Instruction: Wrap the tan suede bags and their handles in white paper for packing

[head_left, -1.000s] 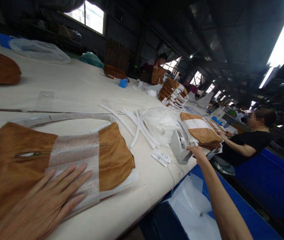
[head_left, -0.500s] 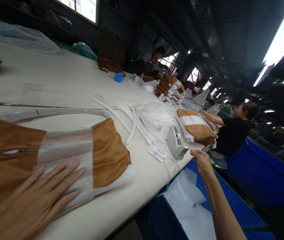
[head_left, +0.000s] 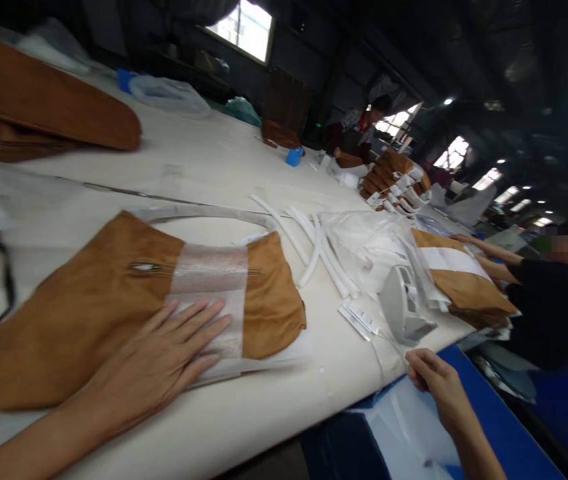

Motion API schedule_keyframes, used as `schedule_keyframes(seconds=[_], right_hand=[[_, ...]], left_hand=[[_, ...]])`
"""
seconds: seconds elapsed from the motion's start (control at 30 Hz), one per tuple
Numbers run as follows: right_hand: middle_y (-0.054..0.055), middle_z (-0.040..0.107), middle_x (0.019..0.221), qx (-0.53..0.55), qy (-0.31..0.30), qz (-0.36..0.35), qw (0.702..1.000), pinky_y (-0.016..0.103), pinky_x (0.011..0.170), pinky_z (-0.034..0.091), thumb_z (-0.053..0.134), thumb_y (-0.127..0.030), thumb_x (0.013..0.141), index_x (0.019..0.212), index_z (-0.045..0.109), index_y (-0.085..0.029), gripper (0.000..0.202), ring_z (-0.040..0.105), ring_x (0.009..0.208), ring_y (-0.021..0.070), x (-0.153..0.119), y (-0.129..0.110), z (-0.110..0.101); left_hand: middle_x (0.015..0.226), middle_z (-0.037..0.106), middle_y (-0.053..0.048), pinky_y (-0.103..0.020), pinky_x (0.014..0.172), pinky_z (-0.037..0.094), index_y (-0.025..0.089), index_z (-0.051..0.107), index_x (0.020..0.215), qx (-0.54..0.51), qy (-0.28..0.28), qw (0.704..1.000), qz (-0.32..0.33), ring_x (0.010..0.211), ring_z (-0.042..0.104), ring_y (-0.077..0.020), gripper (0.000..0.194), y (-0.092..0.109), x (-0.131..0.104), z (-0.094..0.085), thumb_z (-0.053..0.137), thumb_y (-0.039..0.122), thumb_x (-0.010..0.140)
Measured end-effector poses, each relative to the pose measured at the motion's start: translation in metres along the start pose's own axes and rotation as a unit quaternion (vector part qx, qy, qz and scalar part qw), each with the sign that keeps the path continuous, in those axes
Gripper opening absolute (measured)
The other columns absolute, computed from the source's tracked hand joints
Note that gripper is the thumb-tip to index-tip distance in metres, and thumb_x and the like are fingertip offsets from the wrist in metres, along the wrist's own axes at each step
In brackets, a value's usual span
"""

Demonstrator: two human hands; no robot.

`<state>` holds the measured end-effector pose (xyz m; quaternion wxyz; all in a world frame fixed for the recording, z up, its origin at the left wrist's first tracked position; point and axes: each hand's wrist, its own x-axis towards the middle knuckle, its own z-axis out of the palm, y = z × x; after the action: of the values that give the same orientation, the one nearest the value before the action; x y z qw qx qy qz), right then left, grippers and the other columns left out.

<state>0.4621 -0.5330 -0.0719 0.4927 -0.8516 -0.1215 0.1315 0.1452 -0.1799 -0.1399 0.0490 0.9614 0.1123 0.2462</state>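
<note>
A brown bag (head_left: 94,313) with a zipper lies flat on the table, a band of translucent white foam wrap (head_left: 209,267) around its middle. My left hand (head_left: 164,360) rests flat on the bag and the wrap, fingers stretched out. Thumb and fingers of my right hand (head_left: 434,377) are pinched together at the table's edge, just below a grey tape dispenser (head_left: 401,303). What they pinch, if anything, is too small to make out. White tags (head_left: 359,319) on strings lie left of the dispenser, and the bag's wrapped strap (head_left: 199,212) loops behind it.
White foam tubes (head_left: 314,247) and clear plastic bags (head_left: 364,243) lie beyond the brown bag. Another brown bag (head_left: 39,100) is at the far left. A stack of wrapped bags (head_left: 394,180) stands farther back. Co-workers are at the right and back. White sheets (head_left: 409,427) sit below the edge.
My view has swung left, so more of the brown bag shows. My right hand has drawn back from the dispenser's front toward me, still pinched. My left hand stays flat on the wrap.
</note>
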Motion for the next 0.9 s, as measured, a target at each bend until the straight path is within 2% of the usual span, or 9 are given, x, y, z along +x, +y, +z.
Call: schedule_keyframes(seconds=[0.07,0.17,0.27,0.37,0.47,0.57,0.63,0.77,0.9], right_hand=[[0.0,0.055,0.054,-0.049,-0.173,-0.056,0.982,0.027,0.053,0.038,0.07,-0.055,0.074,0.065,0.063,-0.02,0.036,0.046,0.053,0.0142,-0.016,-0.033,0.012],[0.001,0.06,0.061,-0.098,-0.386,-0.114,0.91,0.026,0.059,0.041,0.064,-0.051,0.085,0.07,0.066,-0.02,0.035,0.052,0.059,0.0144,-0.032,-0.094,0.046],[0.0,0.064,0.066,-0.135,-0.532,-0.167,0.819,0.024,0.063,0.042,0.061,-0.045,0.09,0.077,0.068,-0.019,0.03,0.056,0.063,0.0134,-0.037,-0.146,0.101],[-0.002,0.062,0.068,-0.177,-0.627,-0.233,0.722,0.022,0.063,0.041,0.056,-0.037,0.093,0.081,0.068,-0.019,0.024,0.055,0.064,0.0119,-0.027,-0.178,0.164],[-0.005,0.058,0.061,-0.24,-0.638,-0.317,0.659,0.021,0.058,0.037,0.056,-0.022,0.088,0.071,0.065,-0.02,0.019,0.051,0.058,0.0107,-0.011,-0.193,0.222],[-0.008,0.052,0.051,-0.315,-0.552,-0.428,0.643,0.022,0.054,0.028,0.061,-0.005,0.073,0.057,0.062,-0.021,0.023,0.042,0.052,0.0099,0.0,-0.202,0.263],[-0.008,0.048,0.046,-0.332,-0.515,-0.456,0.645,0.024,0.053,0.023,0.063,0.0,0.066,0.05,0.06,-0.021,0.027,0.035,0.049,0.0096,0.003,-0.207,0.28],[-0.008,0.048,0.046,-0.32,-0.541,-0.44,0.641,0.024,0.054,0.025,0.064,-0.003,0.068,0.05,0.059,-0.021,0.026,0.037,0.048,0.0096,0.006,-0.215,0.283],[-0.006,0.058,0.059,-0.221,-0.673,-0.267,0.654,0.021,0.059,0.037,0.059,-0.027,0.086,0.074,0.066,-0.019,0.015,0.048,0.057,0.0105,0.009,-0.216,0.26]], left_hand=[[0.15,0.049,-0.003,-0.046,0.122,0.018,0.033,0.05,0.143,0.031,-0.035,0.999,0.015,0.137,0.046,-0.025,0.053,-0.003,-0.003,-0.005,0.043,0.058,0.096],[0.152,0.046,-0.006,-0.047,0.122,0.018,0.028,0.049,0.143,0.05,-0.062,0.997,0.018,0.139,0.044,-0.0252,0.053,0.002,-0.004,-0.012,0.042,0.055,0.098],[0.152,0.046,-0.007,-0.048,0.121,0.018,0.026,0.049,0.143,0.052,-0.065,0.996,0.014,0.139,0.044,-0.026,0.052,0.008,-0.003,-0.016,0.041,0.053,0.099],[0.151,0.047,-0.007,-0.049,0.12,0.019,0.027,0.047,0.143,0.047,-0.066,0.997,0.01,0.139,0.043,-0.027,0.051,0.009,-0.004,-0.016,0.042,0.053,0.099],[0.151,0.047,-0.008,-0.05,0.119,0.02,0.028,0.044,0.146,0.041,-0.075,0.996,0.006,0.14,0.042,-0.0273,0.053,0.009,-0.006,-0.014,0.041,0.054,0.099],[0.151,0.046,-0.009,-0.051,0.119,0.018,0.027,0.044,0.145,0.039,-0.073,0.997,0.008,0.141,0.041,-0.028,0.054,0.008,-0.007,-0.013,0.042,0.054,0.099],[0.151,0.046,-0.009,-0.051,0.119,0.018,0.026,0.046,0.144,0.038,-0.065,0.997,0.011,0.141,0.041,-0.0283,0.053,0.008,-0.007,-0.012,0.042,0.054,0.099],[0.151,0.047,-0.009,-0.051,0.118,0.019,0.025,0.047,0.143,0.028,-0.049,0.998,0.009,0.14,0.042,-0.0291,0.052,0.008,-0.007,-0.012,0.044,0.053,0.099],[0.151,0.047,-0.009,-0.052,0.118,0.02,0.025,0.046,0.143,0.017,-0.054,0.998,0.001,0.14,0.042,-0.03,0.053,0.009,-0.007,-0.012,0.045,0.053,0.098]])
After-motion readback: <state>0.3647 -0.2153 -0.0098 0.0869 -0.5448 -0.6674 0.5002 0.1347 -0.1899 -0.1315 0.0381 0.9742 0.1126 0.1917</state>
